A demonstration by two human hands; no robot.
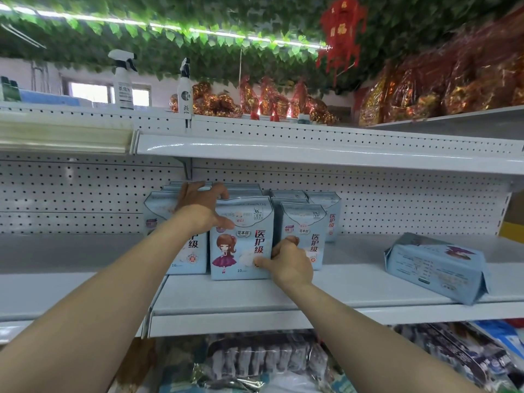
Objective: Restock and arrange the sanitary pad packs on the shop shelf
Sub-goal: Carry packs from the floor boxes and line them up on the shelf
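Several pale blue sanitary pad packs stand upright in rows on the white middle shelf [340, 290]. The front pack [241, 245] shows a cartoon girl in a purple dress. My left hand [202, 207] reaches over the top of the packs, its fingers curled over the ones behind and its thumb on the front pack's top edge. My right hand [287, 260] grips the front pack's lower right side, thumb across its face, fingers between it and the neighbouring pack [307, 231]. One more pack [435, 266] lies flat, back side up, at the shelf's right.
The upper shelf [283, 148] overhangs close above the packs, carrying two spray bottles [123, 80] and red-gold wrapped goods [255, 100]. A pegboard back wall [85, 191] runs behind. Dark and blue packages [269, 361] fill the shelf below.
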